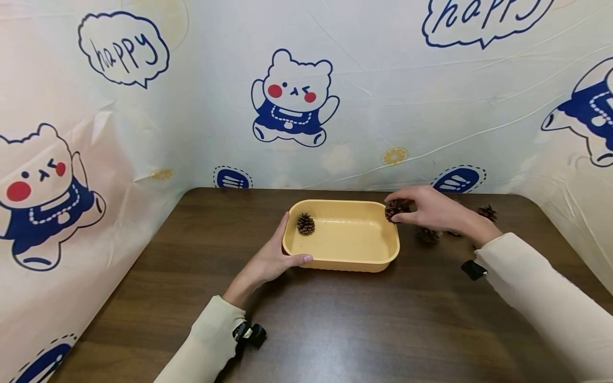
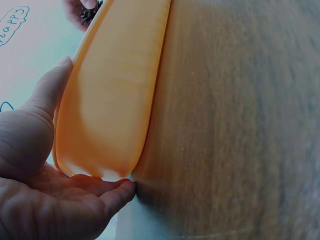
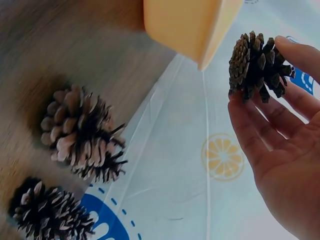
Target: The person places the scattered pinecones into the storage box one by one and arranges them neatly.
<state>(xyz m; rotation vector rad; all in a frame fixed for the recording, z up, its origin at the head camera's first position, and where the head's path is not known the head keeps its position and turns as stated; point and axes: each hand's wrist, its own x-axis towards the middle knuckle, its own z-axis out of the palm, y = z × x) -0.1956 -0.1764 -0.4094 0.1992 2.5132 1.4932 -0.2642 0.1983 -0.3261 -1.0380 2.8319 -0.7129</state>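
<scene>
A yellow rectangular tub [image 1: 345, 260] stands on the brown table, with one pine cone [image 1: 305, 224] inside at its left end. My left hand [image 1: 275, 255] grips the tub's left end, thumb along the near rim and fingers round the outer wall, as the left wrist view also shows. Above the tub's right rim, my right hand [image 1: 428, 210] pinches another pine cone [image 3: 260, 67] between thumb and fingertips. In the right wrist view that cone is held up off the table, beside the tub's corner [image 3: 185, 25].
Several loose pine cones lie on the table to the right of the tub, among them one pine cone [image 1: 428, 235] under the right hand and another pine cone [image 1: 487, 213] farther right. A printed cloth [image 1: 364, 117] hangs behind the wooden table [image 1: 335, 319].
</scene>
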